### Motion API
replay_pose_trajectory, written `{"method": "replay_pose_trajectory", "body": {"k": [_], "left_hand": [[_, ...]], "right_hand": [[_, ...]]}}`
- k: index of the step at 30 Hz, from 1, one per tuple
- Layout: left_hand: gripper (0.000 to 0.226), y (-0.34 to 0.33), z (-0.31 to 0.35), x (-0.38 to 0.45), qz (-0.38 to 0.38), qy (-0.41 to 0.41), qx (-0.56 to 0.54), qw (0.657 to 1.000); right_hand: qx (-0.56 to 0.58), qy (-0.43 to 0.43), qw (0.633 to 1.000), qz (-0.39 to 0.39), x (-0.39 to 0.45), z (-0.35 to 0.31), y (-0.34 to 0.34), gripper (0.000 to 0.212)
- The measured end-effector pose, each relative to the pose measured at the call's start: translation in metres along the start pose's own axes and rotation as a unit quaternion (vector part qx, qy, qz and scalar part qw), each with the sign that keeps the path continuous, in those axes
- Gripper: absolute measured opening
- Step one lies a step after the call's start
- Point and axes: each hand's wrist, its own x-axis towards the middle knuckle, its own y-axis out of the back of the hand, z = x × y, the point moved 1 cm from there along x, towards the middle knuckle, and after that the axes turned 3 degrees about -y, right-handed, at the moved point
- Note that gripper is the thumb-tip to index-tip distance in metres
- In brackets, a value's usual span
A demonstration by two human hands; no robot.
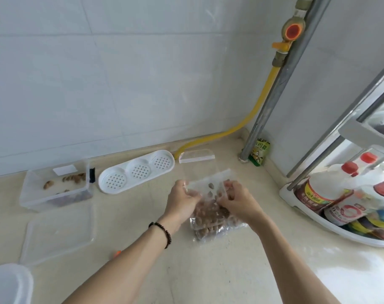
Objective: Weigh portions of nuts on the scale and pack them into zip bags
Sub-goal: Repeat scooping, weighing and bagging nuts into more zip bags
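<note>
Now both hands, left (183, 197) and right (234, 197), pinch (firm grip) the nut-filled zip bag (210, 207) between them.

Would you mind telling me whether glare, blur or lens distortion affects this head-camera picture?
Head view: wide-angle bending bows the grey metal pipe and wall tile lines; bright glare washes out the beige countertop at lower right; the whole frame is soft, blurring the brown nuts inside the clear zip bag that both hands hold.
</note>
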Motion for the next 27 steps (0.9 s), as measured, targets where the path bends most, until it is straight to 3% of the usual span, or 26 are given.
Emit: {"method": "replay_pose_trajectory", "body": {"k": [2,5,8,10,13,21,27], "left_hand": [[0.052,-0.012,-0.015,-0.004,-0.001,-0.042,0.126,0.991],[0.088,-0.024,-0.042,-0.011,-0.042,-0.067,0.318,0.945],[0.076,-0.029,-0.061,-0.014,-0.085,-0.114,0.423,0.895],[0.071,-0.030,-0.068,-0.016,-0.108,-0.127,0.438,0.883],[0.072,-0.034,-0.076,-0.017,-0.117,-0.132,0.443,0.879],[0.069,-0.022,-0.080,-0.024,-0.113,-0.157,0.459,0.867],[0.069,0.045,-0.084,-0.043,-0.036,-0.118,0.476,0.871]], "right_hand": [[-0.066,0.010,0.998,0.013,0.012,0.011,-0.007,0.053],[-0.155,0.013,0.988,-0.008,0.016,0.024,-0.020,0.053],[-0.289,0.052,0.955,0.044,0.010,0.038,-0.026,0.055],[-0.335,0.117,0.933,0.063,0.009,0.047,-0.028,0.053],[-0.363,0.192,0.912,0.002,0.007,0.057,-0.036,0.048],[-0.367,0.185,0.912,-0.009,0.003,0.059,-0.041,0.051],[-0.347,0.227,0.910,-0.013,-0.004,0.003,-0.071,0.050]]}}
